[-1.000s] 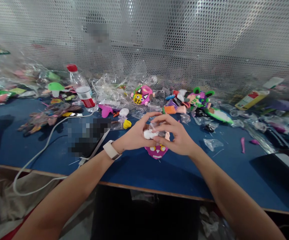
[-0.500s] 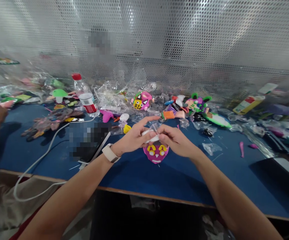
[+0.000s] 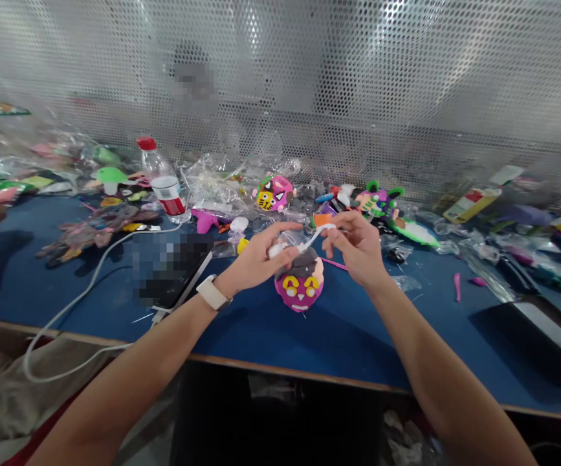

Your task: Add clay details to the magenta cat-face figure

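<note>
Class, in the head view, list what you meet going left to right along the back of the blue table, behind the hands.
Green mushroom shape → red-capped bottle → pink and yellow cat face → purple figure with green ears → yellow carton.

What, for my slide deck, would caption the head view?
Left hand and right hand stretch white clay above a magenta clay face.

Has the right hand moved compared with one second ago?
Yes. Against the magenta clay face, the right hand, pinching white clay, moved rightward and farther back.
</note>
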`<state>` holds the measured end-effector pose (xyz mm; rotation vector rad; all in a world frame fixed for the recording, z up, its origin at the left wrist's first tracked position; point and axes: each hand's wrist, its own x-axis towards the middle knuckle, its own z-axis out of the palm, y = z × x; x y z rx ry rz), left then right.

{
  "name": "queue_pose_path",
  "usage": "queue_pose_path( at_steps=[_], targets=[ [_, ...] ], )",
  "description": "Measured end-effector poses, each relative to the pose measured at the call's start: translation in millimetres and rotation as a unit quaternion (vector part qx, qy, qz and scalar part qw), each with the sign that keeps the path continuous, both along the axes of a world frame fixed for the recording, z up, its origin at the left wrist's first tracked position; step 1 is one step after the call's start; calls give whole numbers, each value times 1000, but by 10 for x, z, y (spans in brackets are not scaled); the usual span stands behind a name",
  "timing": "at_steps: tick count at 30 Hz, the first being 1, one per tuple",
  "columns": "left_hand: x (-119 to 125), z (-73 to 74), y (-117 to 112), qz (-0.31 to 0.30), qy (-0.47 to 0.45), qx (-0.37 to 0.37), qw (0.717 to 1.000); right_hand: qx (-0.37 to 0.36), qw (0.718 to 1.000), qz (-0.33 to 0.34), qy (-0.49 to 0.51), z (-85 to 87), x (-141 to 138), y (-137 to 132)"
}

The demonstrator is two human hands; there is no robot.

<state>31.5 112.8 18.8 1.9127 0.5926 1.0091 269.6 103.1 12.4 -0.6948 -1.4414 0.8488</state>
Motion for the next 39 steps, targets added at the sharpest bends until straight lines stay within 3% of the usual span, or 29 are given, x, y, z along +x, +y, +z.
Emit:
queue_pose_path(
  at_steps=[6, 10, 15, 21, 32, 39],
  targets=[
    [3, -12, 9, 20, 22, 50, 998, 4, 993, 100, -56, 9, -41, -71],
    [-3, -6, 13, 27, 36, 81, 996, 9, 993, 117, -13, 12, -67, -78],
    [2, -16, 28, 33, 34, 110, 993, -6, 993, 109, -53, 36, -74, -103],
    [8, -46, 37, 13, 36, 91, 995, -31, 986, 164, -25, 14, -46, -122],
    [25, -52, 5, 26, 60, 77, 995, -59, 986, 87, -127, 107, -126, -211],
    [27, -68, -5, 37, 115, 69, 990, -96, 976, 116, -158, 130, -110, -212]
  ],
)
